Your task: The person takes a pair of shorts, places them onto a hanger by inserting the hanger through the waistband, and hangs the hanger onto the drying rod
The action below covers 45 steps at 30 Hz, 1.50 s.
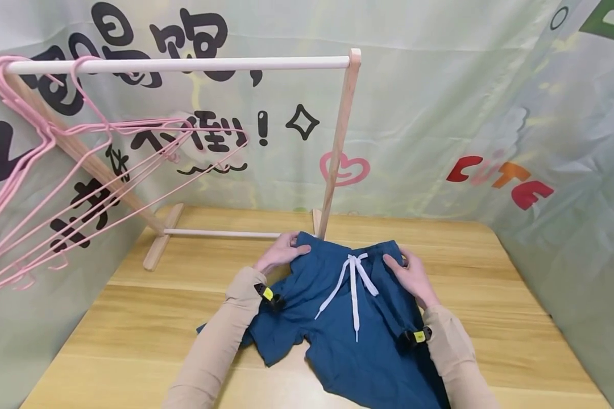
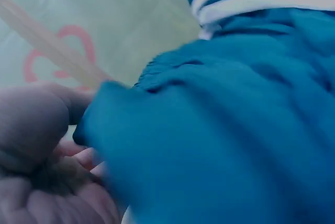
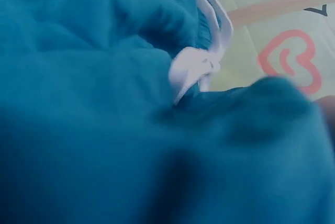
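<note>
Left hand (image 1: 280, 254), right hand (image 1: 413, 277) grip opposite waistband ends of blue cloth drawstring shorts (image 1: 337, 335), legs above wood-grain table (image 1: 496, 284). Pale wooden rack (image 1: 341, 130) behind waistband; thin pink hangers (image 1: 47, 133) left.

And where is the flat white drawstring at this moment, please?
In the head view, the flat white drawstring is just right of centre, at the top front of the dark blue cloth shorts, between the person's left hand and right hand.
</note>
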Each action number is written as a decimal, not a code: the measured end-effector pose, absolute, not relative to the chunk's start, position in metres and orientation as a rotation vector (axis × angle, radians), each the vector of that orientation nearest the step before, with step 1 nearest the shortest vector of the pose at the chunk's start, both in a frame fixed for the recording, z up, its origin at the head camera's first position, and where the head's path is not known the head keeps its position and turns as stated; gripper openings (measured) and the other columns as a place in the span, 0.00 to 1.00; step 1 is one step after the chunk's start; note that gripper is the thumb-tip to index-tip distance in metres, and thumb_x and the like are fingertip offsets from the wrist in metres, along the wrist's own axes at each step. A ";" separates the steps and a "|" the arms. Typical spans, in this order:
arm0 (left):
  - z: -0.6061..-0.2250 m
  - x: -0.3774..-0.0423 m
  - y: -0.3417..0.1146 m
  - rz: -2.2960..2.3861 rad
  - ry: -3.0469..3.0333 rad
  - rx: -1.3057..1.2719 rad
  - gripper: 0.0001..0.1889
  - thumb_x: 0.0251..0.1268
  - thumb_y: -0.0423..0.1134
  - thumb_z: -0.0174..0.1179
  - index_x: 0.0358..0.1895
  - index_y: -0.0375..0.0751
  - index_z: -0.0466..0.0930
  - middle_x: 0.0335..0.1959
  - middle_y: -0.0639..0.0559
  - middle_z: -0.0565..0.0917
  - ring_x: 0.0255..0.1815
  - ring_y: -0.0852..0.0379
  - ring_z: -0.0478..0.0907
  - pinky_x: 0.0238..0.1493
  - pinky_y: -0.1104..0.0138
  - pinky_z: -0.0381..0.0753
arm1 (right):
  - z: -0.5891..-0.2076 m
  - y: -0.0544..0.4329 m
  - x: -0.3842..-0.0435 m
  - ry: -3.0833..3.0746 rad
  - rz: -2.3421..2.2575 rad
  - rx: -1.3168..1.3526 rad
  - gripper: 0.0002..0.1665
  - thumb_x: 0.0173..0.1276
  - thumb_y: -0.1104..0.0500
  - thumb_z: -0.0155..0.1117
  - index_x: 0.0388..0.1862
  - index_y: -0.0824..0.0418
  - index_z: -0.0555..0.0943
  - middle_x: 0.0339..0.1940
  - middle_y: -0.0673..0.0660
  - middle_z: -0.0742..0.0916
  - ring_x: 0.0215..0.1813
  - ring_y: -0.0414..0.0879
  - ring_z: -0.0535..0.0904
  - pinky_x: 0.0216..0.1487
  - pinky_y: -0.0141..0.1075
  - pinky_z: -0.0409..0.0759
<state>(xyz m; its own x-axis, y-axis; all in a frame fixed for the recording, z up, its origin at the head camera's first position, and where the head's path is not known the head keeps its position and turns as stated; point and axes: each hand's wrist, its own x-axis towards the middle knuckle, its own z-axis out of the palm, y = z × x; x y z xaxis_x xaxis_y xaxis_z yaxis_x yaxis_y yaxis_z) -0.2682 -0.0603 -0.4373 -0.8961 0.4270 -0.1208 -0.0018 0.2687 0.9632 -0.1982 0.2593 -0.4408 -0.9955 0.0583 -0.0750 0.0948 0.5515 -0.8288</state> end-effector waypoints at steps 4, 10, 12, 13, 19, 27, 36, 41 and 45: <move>-0.417 -0.266 -0.072 1.712 2.206 0.375 0.29 0.72 0.34 0.56 0.73 0.31 0.63 0.56 0.31 0.84 0.47 0.56 0.84 0.50 0.67 0.81 | -0.427 0.261 -0.200 2.839 -1.520 0.124 0.31 0.78 0.43 0.54 0.65 0.67 0.75 0.55 0.69 0.85 0.41 0.32 0.77 0.45 0.28 0.76; -0.364 -0.258 -0.096 1.882 2.302 0.430 0.22 0.71 0.34 0.58 0.67 0.38 0.72 0.56 0.31 0.84 0.39 0.63 0.84 0.43 0.69 0.81 | -0.386 0.261 -0.204 2.942 -1.887 0.010 0.18 0.76 0.52 0.59 0.49 0.68 0.80 0.34 0.42 0.85 0.34 0.26 0.76 0.39 0.22 0.74; -0.342 -0.255 -0.102 1.936 2.338 0.515 0.21 0.73 0.33 0.57 0.66 0.34 0.72 0.56 0.30 0.83 0.38 0.64 0.83 0.42 0.69 0.82 | -0.367 0.259 -0.208 2.962 -2.055 -0.058 0.08 0.75 0.58 0.62 0.42 0.64 0.81 0.29 0.35 0.82 0.33 0.27 0.76 0.37 0.22 0.73; -0.330 -0.253 -0.105 1.947 2.377 0.563 0.19 0.73 0.32 0.56 0.65 0.33 0.72 0.55 0.30 0.83 0.37 0.66 0.83 0.42 0.70 0.81 | -0.357 0.258 -0.209 2.974 -2.123 -0.104 0.04 0.74 0.61 0.62 0.40 0.61 0.81 0.28 0.34 0.82 0.32 0.29 0.75 0.37 0.22 0.72; -0.271 -0.238 -0.112 2.047 2.669 0.860 0.10 0.73 0.28 0.56 0.52 0.26 0.78 0.43 0.34 0.85 0.35 0.67 0.77 0.40 0.74 0.75 | -0.301 0.254 -0.217 2.857 -2.583 -0.559 0.09 0.70 0.69 0.63 0.43 0.56 0.83 0.37 0.43 0.87 0.40 0.37 0.81 0.47 0.26 0.77; -0.274 -0.215 -0.122 1.980 2.848 0.962 0.09 0.69 0.24 0.58 0.49 0.27 0.81 0.44 0.37 0.85 0.43 0.61 0.81 0.48 0.73 0.78 | -0.308 0.252 -0.201 2.545 -2.687 -0.939 0.13 0.66 0.77 0.60 0.45 0.64 0.82 0.38 0.49 0.88 0.42 0.40 0.82 0.48 0.26 0.79; -0.372 -0.217 -0.145 1.464 2.941 0.668 0.13 0.63 0.29 0.58 0.51 0.35 0.81 0.35 0.41 0.87 0.34 0.52 0.82 0.40 0.64 0.78 | -0.403 0.255 -0.184 2.860 -1.852 -0.609 0.09 0.63 0.78 0.61 0.41 0.72 0.76 0.41 0.49 0.83 0.45 0.30 0.79 0.50 0.22 0.77; -0.410 -0.214 -0.148 1.331 2.894 0.607 0.20 0.61 0.29 0.56 0.58 0.39 0.76 0.22 0.52 0.70 0.23 0.57 0.65 0.32 0.66 0.65 | -0.435 0.251 -0.179 2.882 -1.549 -0.439 0.11 0.60 0.74 0.61 0.41 0.66 0.77 0.37 0.56 0.83 0.37 0.33 0.77 0.42 0.27 0.75; -0.426 -0.211 -0.149 1.338 2.840 0.598 0.20 0.61 0.29 0.56 0.57 0.42 0.76 0.21 0.55 0.62 0.22 0.59 0.60 0.31 0.68 0.62 | -0.448 0.246 -0.177 2.875 -1.459 -0.326 0.10 0.59 0.71 0.58 0.40 0.64 0.77 0.30 0.52 0.81 0.32 0.37 0.74 0.39 0.29 0.72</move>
